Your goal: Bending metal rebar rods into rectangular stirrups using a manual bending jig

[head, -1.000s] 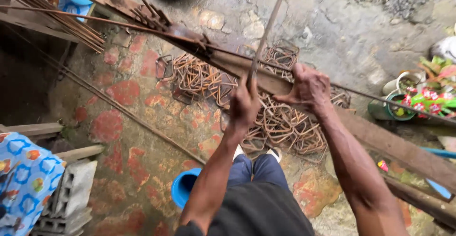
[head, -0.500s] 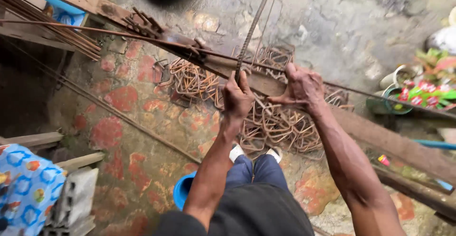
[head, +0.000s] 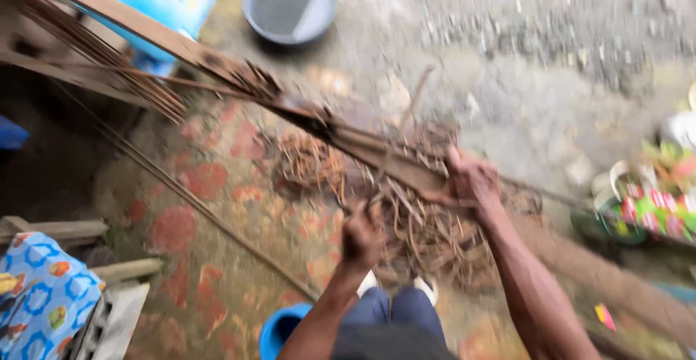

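Observation:
The view is motion-blurred. My left hand (head: pixel 362 235) is a closed fist around the lower end of a thin steel rod (head: pixel 415 102) that rises away from it as a faint streak. Fingers of my right hand (head: pixel 473 183) curl over the rod where it lies on a long wooden plank (head: pixel 181 47), which runs diagonally from top left to lower right. Under both hands lies a pile of rusty bent steel loops (head: pixel 428 237) on the patterned floor. My legs and shoes are just below the pile.
A grey basin (head: pixel 288 3) sits at the top. A bundle of long rods (head: pixel 101 59) lies at upper left, with a single rod (head: pixel 210 215) across the floor. A blue tub (head: pixel 279 331), a concrete block (head: pixel 109 324), patterned cloth (head: pixel 36 302) and colourful items (head: pixel 652 200) surround me.
My left hand has dropped lower and toward me with the rod. The camera has swung, blurring the view; my right hand stays on the plank.

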